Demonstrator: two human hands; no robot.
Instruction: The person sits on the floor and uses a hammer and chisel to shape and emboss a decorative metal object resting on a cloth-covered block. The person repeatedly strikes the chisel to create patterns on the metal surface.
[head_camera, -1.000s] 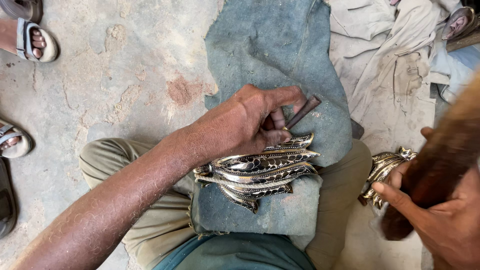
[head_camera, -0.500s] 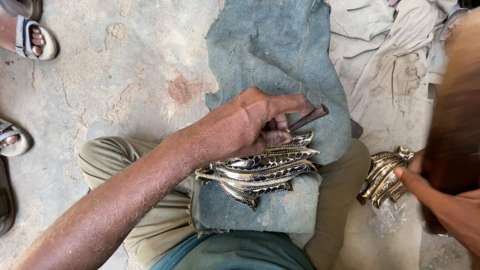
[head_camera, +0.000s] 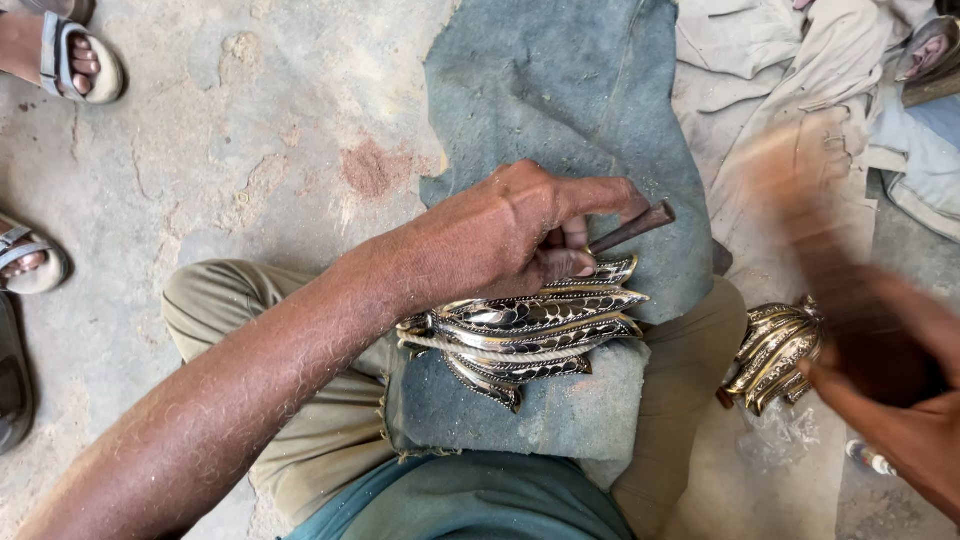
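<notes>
The left hand (head_camera: 500, 235) has its grip closed around a thin dark metal punch (head_camera: 630, 228), tip angled down onto the shiny leaf-shaped metal piece (head_camera: 525, 335). That piece lies on a grey-blue cloth (head_camera: 570, 100) over the person's lap. Right of the piece, the right hand (head_camera: 880, 400) is blurred; its grip cannot be told. A second ornate metal piece (head_camera: 775, 350) sits just beside it.

No labels, signs or screens show anywhere in the view. The only thing like packaging is 1 crumpled scrap of clear plastic wrap (head_camera: 775, 440), lying on the sandy ground (head_camera: 250, 130) at lower right; it is too creased to tell more.
</notes>
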